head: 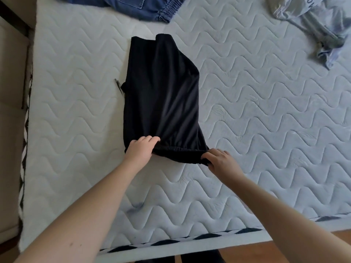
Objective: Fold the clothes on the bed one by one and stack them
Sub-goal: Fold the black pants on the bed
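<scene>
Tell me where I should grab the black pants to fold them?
Grab the black pants by the elastic waistband, at its two corners, reaching from the near edge of the mattress. That gathered band is the thickest, closest edge, and the left hand and right hand already hold it there. From there it could probably be lifted over toward the far end.

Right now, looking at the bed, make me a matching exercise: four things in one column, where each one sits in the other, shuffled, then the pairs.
Things:
1. black garment
2. denim garment
3. grey garment
4. right hand

Places:
A. far right corner of the view
B. gripping the black garment's near right corner
C. middle of the mattress
D. top edge, left of centre

Pairs: 1-C, 2-D, 3-A, 4-B
</scene>
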{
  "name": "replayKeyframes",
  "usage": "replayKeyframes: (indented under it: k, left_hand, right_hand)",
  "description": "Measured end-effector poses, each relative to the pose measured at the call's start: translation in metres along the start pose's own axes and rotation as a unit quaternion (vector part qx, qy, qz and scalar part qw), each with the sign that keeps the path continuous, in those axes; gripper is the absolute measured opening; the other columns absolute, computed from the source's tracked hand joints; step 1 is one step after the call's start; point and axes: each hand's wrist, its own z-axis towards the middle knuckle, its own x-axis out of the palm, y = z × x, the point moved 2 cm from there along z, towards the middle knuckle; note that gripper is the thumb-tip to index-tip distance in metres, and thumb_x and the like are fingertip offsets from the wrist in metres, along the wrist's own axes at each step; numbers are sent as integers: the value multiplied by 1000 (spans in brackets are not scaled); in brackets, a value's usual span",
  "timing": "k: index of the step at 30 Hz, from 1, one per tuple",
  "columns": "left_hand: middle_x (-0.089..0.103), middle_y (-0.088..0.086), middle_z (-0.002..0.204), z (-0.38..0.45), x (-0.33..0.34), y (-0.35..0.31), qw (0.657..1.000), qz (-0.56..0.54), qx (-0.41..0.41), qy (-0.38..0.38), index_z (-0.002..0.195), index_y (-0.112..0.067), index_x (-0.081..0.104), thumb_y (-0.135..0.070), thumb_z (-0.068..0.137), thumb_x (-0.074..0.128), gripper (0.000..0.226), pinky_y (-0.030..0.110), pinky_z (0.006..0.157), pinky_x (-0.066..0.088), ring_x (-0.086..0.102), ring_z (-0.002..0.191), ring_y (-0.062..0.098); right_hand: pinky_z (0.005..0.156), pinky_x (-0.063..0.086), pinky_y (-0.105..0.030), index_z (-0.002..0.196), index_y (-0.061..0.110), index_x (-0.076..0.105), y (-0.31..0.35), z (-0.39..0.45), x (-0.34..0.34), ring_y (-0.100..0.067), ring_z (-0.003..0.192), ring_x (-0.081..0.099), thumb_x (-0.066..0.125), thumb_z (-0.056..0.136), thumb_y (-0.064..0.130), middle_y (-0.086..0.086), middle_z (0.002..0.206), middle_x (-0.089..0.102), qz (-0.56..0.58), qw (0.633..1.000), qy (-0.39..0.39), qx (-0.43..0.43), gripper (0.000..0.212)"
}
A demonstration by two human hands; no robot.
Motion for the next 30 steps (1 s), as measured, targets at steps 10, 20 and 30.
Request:
replayKeyframes:
  k: [10,20,30]
  left_hand:
    - [68,-2,94,-74,-131,-28,999,5,22,44,119,-35,54,-40,95,54,25,33,68,44,64,88,28]
    - [69,-22,88,-153,-294,-83,962,-231,53,134,103,-38,63,-49,54,87,56,23,77,51,64,82,-6]
    - [68,-20,94,-232,-379,-93,968,-165,89,165,103,-56,51,-38,48,88,69,34,66,61,68,82,2]
  right_hand:
    - [73,52,-41,99,1,70,22,-38,-102,-37,91,64,71,85,9,-14,108,67,26,998,-65,-2,16]
    - [75,42,-28,105,13,64,37,-72,-234,-23,89,56,59,94,12,2,105,61,109,988,-106,15,11]
    - [93,42,-28,113,18,68,82,-112,-347,-14,99,58,58,96,10,9,106,61,85,992,-68,-64,21]
